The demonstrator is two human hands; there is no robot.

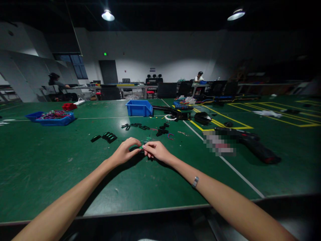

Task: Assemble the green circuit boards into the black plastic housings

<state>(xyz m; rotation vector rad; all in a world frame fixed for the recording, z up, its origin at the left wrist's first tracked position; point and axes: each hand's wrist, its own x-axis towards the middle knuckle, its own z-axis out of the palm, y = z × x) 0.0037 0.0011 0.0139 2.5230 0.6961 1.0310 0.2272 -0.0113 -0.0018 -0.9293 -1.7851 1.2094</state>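
Two blue trays (pixel 56 119) far left on the green surface (pixel 45 167); one black clip cluster (pixel 108 136); left hand (pixel 124 152) and right hand (pixel 157 151) both pinch one green part (pixel 141 146), mid-surface; one blue bin (pixel 139 108) behind; one drill (pixel 259 150) right.

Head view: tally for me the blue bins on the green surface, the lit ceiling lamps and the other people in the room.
Blue bins: 3
Lit ceiling lamps: 2
Other people: 2
Total: 7
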